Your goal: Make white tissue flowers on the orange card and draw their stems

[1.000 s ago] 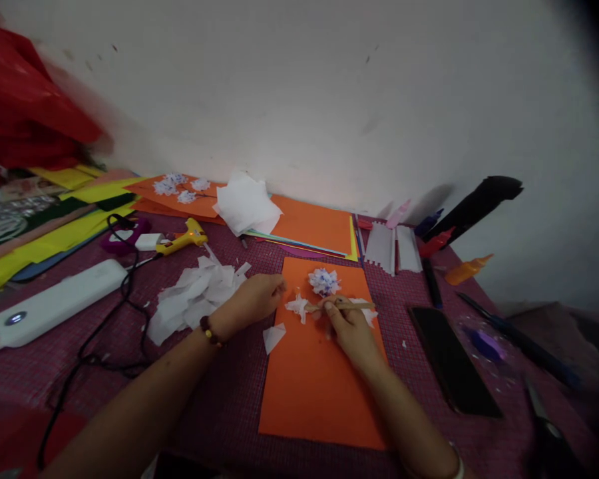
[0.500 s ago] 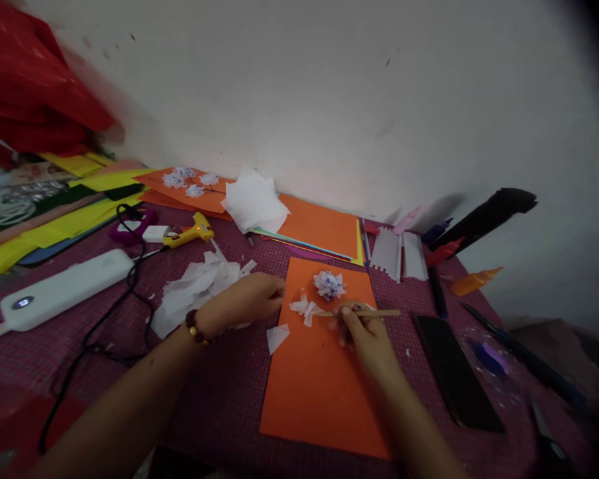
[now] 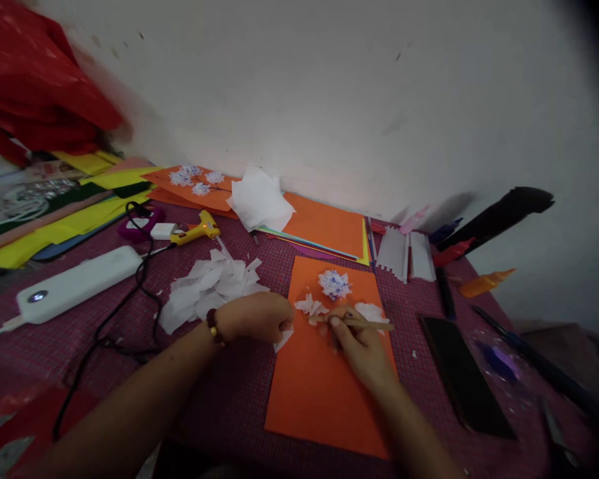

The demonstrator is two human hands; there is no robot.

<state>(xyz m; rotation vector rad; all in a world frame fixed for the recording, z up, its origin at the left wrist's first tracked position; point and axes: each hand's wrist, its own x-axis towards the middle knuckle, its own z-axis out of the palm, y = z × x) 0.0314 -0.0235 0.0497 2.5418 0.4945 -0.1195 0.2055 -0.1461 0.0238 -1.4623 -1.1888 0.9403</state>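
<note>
On the orange sheet [image 3: 324,392], my right hand [image 3: 362,342] is closed around a thin, flat wooden stick [image 3: 377,324]. The stick's left tip is low over the sheet, just below a small crumpled white tissue piece [image 3: 311,305]. My left hand [image 3: 262,316], fingers pinched together, is at the sheet's left edge on a small white tissue paper square [image 3: 282,342], partly hidden under the fingertips. Above both hands sits a ruffled white paper flower with blue specks [image 3: 335,284]. Another white tissue piece [image 3: 372,311] lies beyond the right hand.
A pile of cut tissue paper [image 3: 204,289] lies left of the sheet. Behind it are a yellow glue gun [image 3: 197,229] and a white power bank [image 3: 82,283] with a black cable [image 3: 100,332]. A phone [image 3: 464,376] and an orange tube [image 3: 486,283] are at right.
My left hand has moved down and right onto the tissue square. My right hand has drawn the stick slightly left and down, away from the crumpled tissue, uncovering the white piece behind it.
</note>
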